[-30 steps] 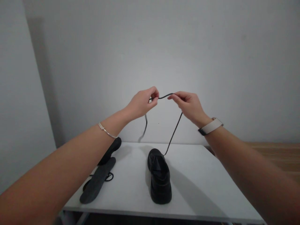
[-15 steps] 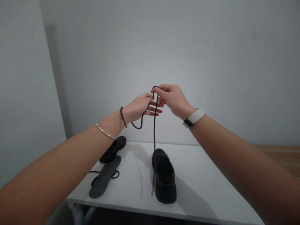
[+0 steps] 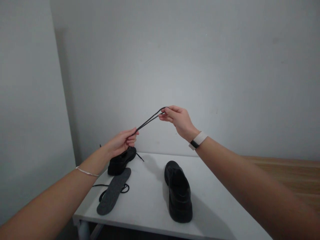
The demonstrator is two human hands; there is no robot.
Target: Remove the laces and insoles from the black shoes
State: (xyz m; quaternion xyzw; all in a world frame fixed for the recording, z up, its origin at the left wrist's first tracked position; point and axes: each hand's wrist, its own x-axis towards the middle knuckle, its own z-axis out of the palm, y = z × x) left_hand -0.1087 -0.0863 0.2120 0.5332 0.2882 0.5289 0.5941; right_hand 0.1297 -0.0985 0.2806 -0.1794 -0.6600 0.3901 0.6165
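Observation:
A thin black shoelace (image 3: 149, 120) is stretched, doubled, between my two hands above the table. My left hand (image 3: 123, 141) pinches it at the lower left, in front of the far black shoe; a loose end hangs out below the fingers. Higher and to the right, my right hand (image 3: 178, 120) holds the folded loop between thumb and fingers. One black shoe (image 3: 178, 191) stands on the table below my right hand, heel towards me. The other black shoe (image 3: 119, 163) is at the back left, partly behind my left hand.
A grey insole (image 3: 113, 191) lies at the left of the white table (image 3: 147, 200), over another black lace (image 3: 125, 189). A pale wall (image 3: 200, 66) rises behind the table. A wood-grained surface (image 3: 280, 170) is at the right.
My left hand has moved left and down, away from my right hand, which dropped slightly. The shoelace, which hung loosely before the near shoe, is now doubled and drawn straight.

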